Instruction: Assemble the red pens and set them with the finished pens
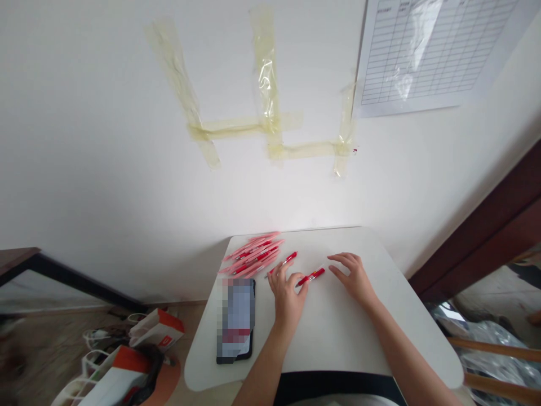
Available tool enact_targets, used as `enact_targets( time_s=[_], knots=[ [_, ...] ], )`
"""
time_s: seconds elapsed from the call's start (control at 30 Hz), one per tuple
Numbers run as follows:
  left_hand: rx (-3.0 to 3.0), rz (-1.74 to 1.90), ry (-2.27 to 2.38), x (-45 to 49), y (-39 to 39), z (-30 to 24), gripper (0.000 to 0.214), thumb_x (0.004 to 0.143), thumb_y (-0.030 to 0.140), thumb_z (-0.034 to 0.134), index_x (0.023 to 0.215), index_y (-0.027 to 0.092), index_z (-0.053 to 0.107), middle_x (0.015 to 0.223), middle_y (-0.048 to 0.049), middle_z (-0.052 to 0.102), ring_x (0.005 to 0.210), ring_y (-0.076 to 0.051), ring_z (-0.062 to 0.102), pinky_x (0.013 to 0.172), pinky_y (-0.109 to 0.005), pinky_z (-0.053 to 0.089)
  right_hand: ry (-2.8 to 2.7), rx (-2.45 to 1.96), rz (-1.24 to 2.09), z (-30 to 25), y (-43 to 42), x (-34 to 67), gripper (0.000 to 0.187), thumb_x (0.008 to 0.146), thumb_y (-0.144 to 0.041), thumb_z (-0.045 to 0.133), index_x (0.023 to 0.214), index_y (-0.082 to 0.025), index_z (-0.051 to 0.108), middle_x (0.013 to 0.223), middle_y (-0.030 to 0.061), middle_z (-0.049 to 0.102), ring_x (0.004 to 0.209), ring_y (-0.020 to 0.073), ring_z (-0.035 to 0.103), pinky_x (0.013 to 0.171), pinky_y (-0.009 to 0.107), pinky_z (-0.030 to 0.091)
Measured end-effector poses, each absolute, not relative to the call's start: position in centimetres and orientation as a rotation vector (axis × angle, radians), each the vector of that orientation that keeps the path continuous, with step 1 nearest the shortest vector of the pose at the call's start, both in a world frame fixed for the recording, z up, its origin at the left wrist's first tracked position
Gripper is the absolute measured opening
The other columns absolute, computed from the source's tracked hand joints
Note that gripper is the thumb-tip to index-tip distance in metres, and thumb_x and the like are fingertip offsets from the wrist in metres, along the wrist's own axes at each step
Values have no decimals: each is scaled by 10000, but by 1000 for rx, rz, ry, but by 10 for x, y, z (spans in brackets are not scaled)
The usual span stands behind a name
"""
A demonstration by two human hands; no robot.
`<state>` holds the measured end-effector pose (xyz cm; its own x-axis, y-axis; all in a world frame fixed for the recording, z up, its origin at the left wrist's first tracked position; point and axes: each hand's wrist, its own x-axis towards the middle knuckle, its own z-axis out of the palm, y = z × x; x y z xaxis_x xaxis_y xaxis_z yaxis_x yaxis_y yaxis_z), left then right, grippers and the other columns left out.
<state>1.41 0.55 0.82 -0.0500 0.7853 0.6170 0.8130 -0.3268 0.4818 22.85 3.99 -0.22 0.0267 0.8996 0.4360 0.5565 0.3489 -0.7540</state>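
Observation:
My left hand [287, 290] pinches one end of a red pen [316, 274] between thumb and index finger, low over the white table. A second red pen [291, 257] lies slanted just beyond that hand's fingers, partly hidden by them. To the right of the held pen, my right hand [354, 277] hovers with its thumb and fingers apart and nothing between them. A thin clear piece shows faintly beside the held pen; I cannot make out what it is. Left of both hands lies a pile of pink and red pens [257, 255].
A phone [240, 316], partly pixelated, lies at the left of the white table [338, 344]. The wall [296, 197] rises behind the table, with yellowed tape [268, 73] and a printed chart [426, 56]. Paper bags [122, 372] stand on the floor at lower left.

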Motion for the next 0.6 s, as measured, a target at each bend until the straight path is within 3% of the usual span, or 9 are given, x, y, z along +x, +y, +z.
enact_targets(
  time_s=[0.37,0.6],
  knots=[
    [-2084,-1243,-1949,10,6,0,73,834,214,697,888,253,727,1305,-98,596,1363,-373,442,1126,-700,301,-2028,-1340,226,-15,36,223,250,920,-342,644,1123,-453,739,1330,52,591,1348,372,395,1062,628,440],
    [-2070,-1206,-1982,10,7,-3,75,851,228,674,895,254,729,1304,-100,595,1369,-377,438,1120,-719,289,-2013,-1392,148,-24,44,232,181,918,-356,644,1047,-405,761,1274,63,624,1327,376,411,1038,626,445]
  ],
)
